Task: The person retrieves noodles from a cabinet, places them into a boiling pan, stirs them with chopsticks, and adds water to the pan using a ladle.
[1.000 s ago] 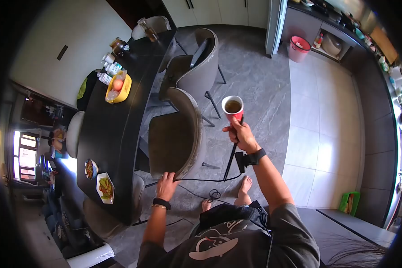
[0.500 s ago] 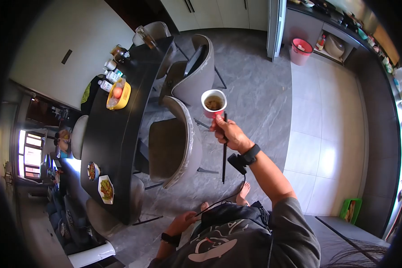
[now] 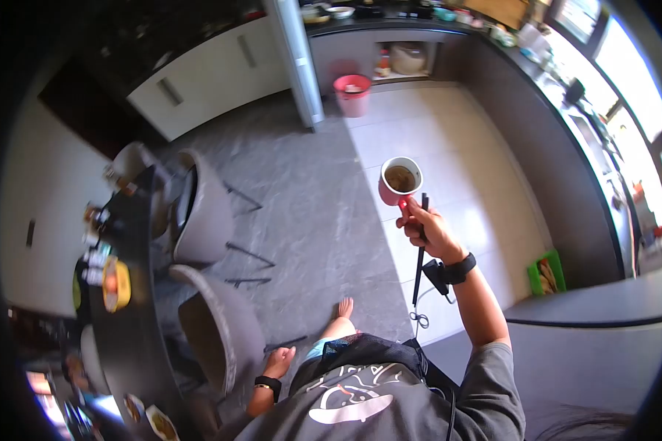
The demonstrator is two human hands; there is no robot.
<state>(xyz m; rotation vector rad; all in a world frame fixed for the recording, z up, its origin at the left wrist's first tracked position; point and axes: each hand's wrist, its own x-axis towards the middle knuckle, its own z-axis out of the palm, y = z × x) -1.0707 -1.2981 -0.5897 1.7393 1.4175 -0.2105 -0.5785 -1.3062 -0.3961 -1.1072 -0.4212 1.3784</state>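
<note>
My right hand (image 3: pixel 430 231) is closed around the red handle of a mug (image 3: pixel 391 192), red outside and white inside, held upright over the floor. Brownish liquid with darker bits lies in the mug. The same hand grips black chopsticks (image 3: pixel 419 275), which slant downward below the fingers. A dark band with a small black device sits on that wrist, and a thin cable hangs below it. My left hand (image 3: pixel 278 362) hangs low by my side near a chair, its thumb apart from loosely bent fingers, with nothing visible in it.
Grey chairs (image 3: pixel 232 334) line the dark dining table (image 3: pixel 143 323) on the left, which bears a yellow basket (image 3: pixel 116 285) and dishes. Ahead are a pink bucket (image 3: pixel 353 103) and a door frame (image 3: pixel 301 66). A dark counter (image 3: pixel 390 26) and green crate (image 3: pixel 546 273) stand beyond and right.
My view has swung right toward the kitchen, and the table has shifted left. The mug and chopsticks, still in my right hand, now appear over the pale tiles. My left hand has moved slightly left.
</note>
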